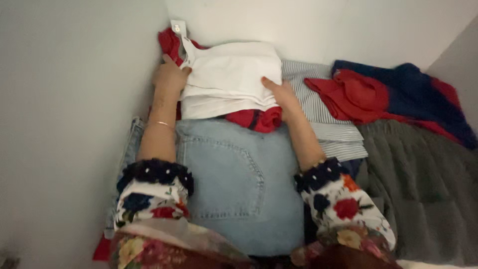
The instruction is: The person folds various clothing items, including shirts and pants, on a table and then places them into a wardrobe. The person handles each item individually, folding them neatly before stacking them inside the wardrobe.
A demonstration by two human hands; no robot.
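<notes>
A folded white garment (230,79) with a white tag lies on a red garment (254,119) at the back of a white-walled compartment. My left hand (169,75) grips its left edge near the tag. My right hand (283,93) presses on its right edge, thumb on top. Both forearms reach over folded light blue jeans (239,184). I wear floral sleeves and a thin bracelet on the left wrist.
A striped folded shirt (333,129) lies right of the white garment. Further right are a red cloth (356,97), a navy and red garment (423,89) and a grey fabric (423,189). White walls (64,124) close in the left and back.
</notes>
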